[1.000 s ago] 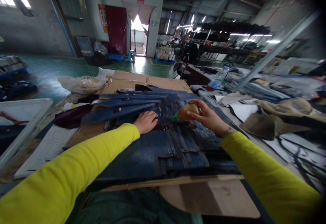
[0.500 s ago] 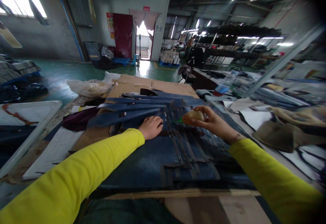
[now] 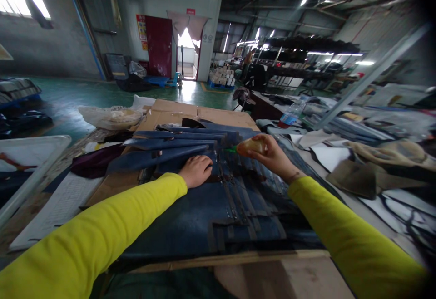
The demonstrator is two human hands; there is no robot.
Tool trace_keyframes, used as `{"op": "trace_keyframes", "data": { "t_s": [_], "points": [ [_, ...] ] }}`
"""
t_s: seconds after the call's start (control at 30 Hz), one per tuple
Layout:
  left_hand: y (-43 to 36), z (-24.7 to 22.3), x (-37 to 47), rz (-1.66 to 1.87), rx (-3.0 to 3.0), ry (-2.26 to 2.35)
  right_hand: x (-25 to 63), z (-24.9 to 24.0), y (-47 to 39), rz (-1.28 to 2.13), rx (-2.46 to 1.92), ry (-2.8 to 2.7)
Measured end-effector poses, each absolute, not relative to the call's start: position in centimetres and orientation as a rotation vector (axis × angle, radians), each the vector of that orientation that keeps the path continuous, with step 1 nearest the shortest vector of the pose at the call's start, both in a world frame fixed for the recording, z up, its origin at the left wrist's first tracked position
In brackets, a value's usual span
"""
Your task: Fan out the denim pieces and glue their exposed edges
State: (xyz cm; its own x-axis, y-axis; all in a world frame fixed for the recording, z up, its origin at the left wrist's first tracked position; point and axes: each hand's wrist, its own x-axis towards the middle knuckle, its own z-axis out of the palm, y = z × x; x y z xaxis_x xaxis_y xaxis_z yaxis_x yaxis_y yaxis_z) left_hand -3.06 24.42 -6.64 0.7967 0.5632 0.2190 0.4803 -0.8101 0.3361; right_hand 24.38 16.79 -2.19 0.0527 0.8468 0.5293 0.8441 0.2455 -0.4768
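My right hand (image 3: 272,154) is wrapped round a yellowish squeeze bottle (image 3: 250,146). Its green nozzle (image 3: 230,149) points left, low over the edges of dark blue sheet pieces (image 3: 184,210). These pieces overlap in a layered stack with grey-brown edge strips, and shiny wet-looking streaks (image 3: 229,185) run along them. My left hand (image 3: 196,171) lies palm down on the stack, left of the nozzle, its fingers stretched out and slightly bent. Behind it, several narrow blue pieces (image 3: 163,156) fan out to the left.
Cardboard (image 3: 204,110) lies under the stack. A printed sheet (image 3: 57,208) and a dark purple cloth (image 3: 97,160) are to the left, beside a clear-rimmed tray (image 3: 64,142). On the right are a plastic bottle (image 3: 291,114) and brown and white scraps (image 3: 354,178).
My right hand has moved the squeeze bottle slightly away from me along the piece edges. The left hand stays on the stack. The whole view has shifted a little.
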Motion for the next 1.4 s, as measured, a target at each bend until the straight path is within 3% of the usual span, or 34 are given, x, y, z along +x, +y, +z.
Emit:
{"op": "trace_keyframes", "data": {
  "t_s": [0.23,0.53,0.97,1.4],
  "points": [
    [24.6,-6.9,-2.9,0.453,2.733,0.799,24.6,-2.2,16.5,0.063,-1.586,-1.711],
    [24.7,-7.0,-2.9,0.449,2.72,0.792,24.2,-1.0,14.7,0.39,-1.693,-1.564],
    [24.5,-6.7,-2.9,0.45,2.718,0.781,25.8,0.1,15.5,0.09,-1.687,-1.414],
    [24.5,-6.5,-2.9,0.447,2.712,0.795,25.7,-0.3,15.5,0.154,-1.709,-1.404]
  ]
}}
